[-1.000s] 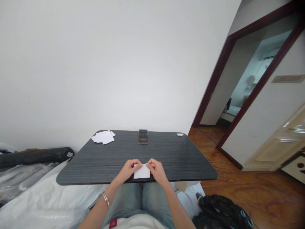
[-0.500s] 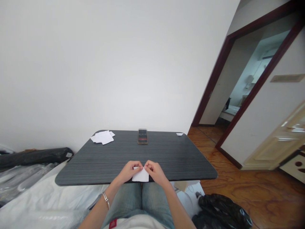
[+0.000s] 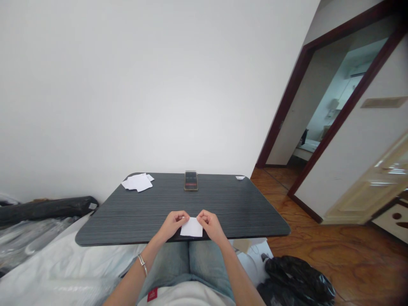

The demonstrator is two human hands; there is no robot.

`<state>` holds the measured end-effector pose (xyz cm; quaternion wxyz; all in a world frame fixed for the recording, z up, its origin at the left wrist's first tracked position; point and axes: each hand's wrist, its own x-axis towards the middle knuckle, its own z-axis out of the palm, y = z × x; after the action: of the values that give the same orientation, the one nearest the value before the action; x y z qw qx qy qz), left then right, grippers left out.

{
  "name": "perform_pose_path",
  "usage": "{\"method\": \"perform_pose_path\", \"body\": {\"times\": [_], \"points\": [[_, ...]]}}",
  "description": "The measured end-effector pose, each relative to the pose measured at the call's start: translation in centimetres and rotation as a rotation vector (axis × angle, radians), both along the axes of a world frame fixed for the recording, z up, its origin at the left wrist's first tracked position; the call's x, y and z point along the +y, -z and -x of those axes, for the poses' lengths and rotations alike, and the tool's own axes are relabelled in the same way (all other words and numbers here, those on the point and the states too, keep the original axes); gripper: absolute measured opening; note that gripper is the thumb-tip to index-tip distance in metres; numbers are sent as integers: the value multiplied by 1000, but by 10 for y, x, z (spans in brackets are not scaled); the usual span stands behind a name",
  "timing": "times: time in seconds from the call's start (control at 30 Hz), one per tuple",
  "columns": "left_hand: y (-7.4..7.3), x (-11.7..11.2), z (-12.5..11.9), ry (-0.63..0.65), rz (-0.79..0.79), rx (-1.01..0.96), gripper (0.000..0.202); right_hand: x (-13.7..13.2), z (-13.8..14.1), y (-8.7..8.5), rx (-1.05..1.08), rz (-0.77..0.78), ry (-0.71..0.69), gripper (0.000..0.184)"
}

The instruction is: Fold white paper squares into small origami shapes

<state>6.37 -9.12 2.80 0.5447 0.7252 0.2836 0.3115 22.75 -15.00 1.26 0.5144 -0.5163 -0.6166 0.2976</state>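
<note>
A small white sheet of paper (image 3: 191, 228) lies at the near edge of the dark table (image 3: 165, 202). My left hand (image 3: 174, 223) pinches its upper left corner between thumb and forefinger. At the upper right corner, my right hand (image 3: 210, 224) pinches it in the same way. The paper looks flat between the two hands, its lower edge close to the table's front edge. Whether it has a fold cannot be made out.
A loose pile of white papers (image 3: 137, 182) lies at the table's back left. A phone (image 3: 191, 180) is at the back middle. One small white folded piece (image 3: 240, 178) sits at the back right. A black plastic bag (image 3: 296, 278) is on the floor at right.
My hands have moved apart along the paper's top edge, from near its middle to the two upper corners. The paper has shifted slightly away from me and to the right.
</note>
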Motion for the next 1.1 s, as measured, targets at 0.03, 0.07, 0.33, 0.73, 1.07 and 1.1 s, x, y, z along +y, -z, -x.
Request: {"method": "perform_pose_path", "body": {"times": [0.03, 0.07, 0.33, 0.73, 1.07, 1.1], "points": [[-1, 0, 0, 4, 13, -11, 27, 0, -1, 1, 23, 5, 5, 22], [-2, 0, -1, 4, 25, -21, 27, 1, -2, 1, 48, 8, 12, 22], [-4, 0, 1, -65, 50, -102, 28, 3, -4, 3, 227, 21, 59, 27], [-17, -26, -2, -217, 84, -250, 29, -18, 13, -13, 458, 45, 3, 31], [-58, -61, -4, -124, 110, -167, 31, -47, 24, -51, 483, 19, 51, 26], [-61, -64, -5, -150, 119, -187, 31, -49, 25, -53, 464, 21, 21, 27]]}}
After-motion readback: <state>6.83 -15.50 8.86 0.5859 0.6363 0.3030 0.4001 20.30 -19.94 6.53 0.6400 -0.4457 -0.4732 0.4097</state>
